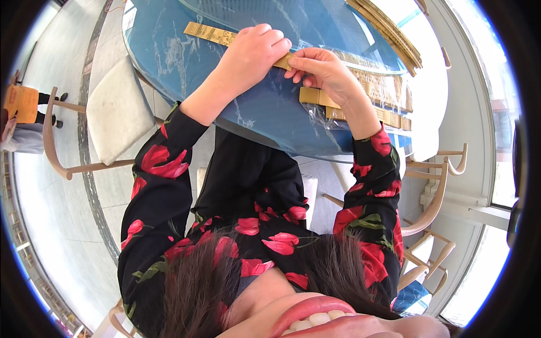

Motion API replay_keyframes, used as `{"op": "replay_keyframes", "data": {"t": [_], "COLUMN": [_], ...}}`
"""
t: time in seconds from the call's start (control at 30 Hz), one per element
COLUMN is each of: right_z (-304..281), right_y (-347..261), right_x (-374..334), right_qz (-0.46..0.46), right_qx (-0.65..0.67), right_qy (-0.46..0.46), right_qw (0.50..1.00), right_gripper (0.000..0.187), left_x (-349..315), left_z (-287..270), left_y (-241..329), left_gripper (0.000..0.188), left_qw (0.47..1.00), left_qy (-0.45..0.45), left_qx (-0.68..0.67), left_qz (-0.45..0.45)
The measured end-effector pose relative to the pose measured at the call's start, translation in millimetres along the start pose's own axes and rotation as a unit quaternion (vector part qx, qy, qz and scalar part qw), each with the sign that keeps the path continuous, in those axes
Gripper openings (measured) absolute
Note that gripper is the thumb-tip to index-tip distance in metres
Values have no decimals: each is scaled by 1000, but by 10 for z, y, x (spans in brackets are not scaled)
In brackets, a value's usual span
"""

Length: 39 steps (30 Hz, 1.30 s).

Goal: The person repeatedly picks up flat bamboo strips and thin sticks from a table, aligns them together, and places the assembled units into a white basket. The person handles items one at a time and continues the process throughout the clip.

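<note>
A long flat gold strip [208, 32] with dark printing lies across the blue marble-patterned table [169, 56], slanting down to the right. My left hand [256, 53] is closed over its middle, with the knuckles up and the fingertips hidden. My right hand [324, 69] pinches the strip's right end between thumb and fingers. Just below my right hand are gold folded pieces [310, 96]. Clear plastic film [321, 117] lies around them, and more gold strips [389, 84] sit to their right under crinkled wrap.
Long gold strips [389, 31] are stacked at the table's far right. A chair with a pale seat [121, 110] stands at the left, and wooden chairs [434, 208] stand at the right near the windows. Another person [28, 121] is at the far left edge.
</note>
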State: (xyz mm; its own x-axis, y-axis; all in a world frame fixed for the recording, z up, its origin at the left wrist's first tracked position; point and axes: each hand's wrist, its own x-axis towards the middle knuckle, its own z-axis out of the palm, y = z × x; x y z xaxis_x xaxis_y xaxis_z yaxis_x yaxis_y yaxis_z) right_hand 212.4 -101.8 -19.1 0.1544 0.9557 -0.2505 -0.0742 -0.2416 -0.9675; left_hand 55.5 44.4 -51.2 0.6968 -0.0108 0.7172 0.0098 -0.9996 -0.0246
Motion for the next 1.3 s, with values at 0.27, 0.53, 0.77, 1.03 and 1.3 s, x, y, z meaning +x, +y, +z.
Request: {"op": "replay_keyframes", "data": {"t": [0.27, 0.53, 0.77, 1.03, 1.3], "right_z": [-4, -3, 2, 70, 48], "right_y": [22, 46, 40, 37, 100], "right_x": [8, 19, 6, 32, 44], "right_qz": [-44, -58, -49, -54, -51], "right_qx": [-96, -117, -109, -93, -105], "right_qy": [96, 103, 109, 116, 137], "right_qw": [990, 986, 987, 987, 984], "right_gripper": [16, 17, 20, 21, 16], "left_x": [13, 9, 18, -9, -20], "left_z": [-33, -64, -62, -56, -86], "left_y": [6, -25, -17, -37, 47], "left_gripper": [37, 38, 36, 32, 33], "left_qw": [995, 993, 991, 989, 997], "left_qy": [1, -1, 5, 3, -10], "left_qx": [-97, -114, -131, -146, -75], "left_qz": [-22, -14, 12, 4, -15]}}
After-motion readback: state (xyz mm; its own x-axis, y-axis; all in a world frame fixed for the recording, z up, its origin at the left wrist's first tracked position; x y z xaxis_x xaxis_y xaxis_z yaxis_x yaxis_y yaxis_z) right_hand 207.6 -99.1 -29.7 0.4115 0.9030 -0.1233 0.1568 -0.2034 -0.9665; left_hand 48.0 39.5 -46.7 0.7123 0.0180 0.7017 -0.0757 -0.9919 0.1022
